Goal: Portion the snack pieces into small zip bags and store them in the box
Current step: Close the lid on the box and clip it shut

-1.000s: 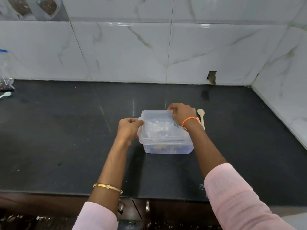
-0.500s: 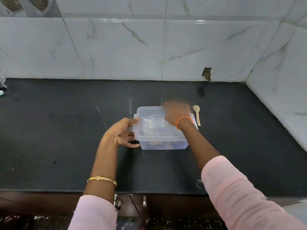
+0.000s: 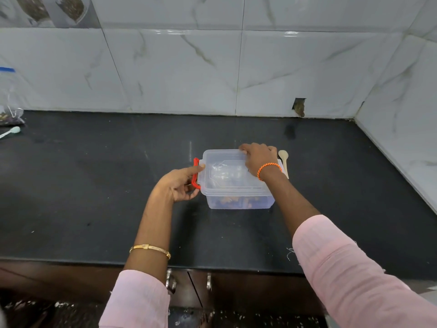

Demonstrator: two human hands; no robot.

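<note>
Snack pieces (image 3: 236, 200) are seen through the clear wall of the plastic box (image 3: 238, 202), which stands near the middle of the black countertop (image 3: 94, 197) with its lid (image 3: 227, 171) laid on top, so portioning and storing are judged largely done and only the latching is left. The lid's far right corner is pressed down by the curled fingers of the right hand (image 3: 259, 158), while the red clip (image 3: 195, 172) on the left side is touched by the left hand (image 3: 181, 185), thumb on the lid's edge, fingers loosely curled below; a closed grasp cannot be confirmed. A wooden spoon (image 3: 283, 159) lies just beside the box on the right, and a large zip bag (image 3: 9, 100) and a pale spoon (image 3: 10, 131) are well apart at the far left.
</note>
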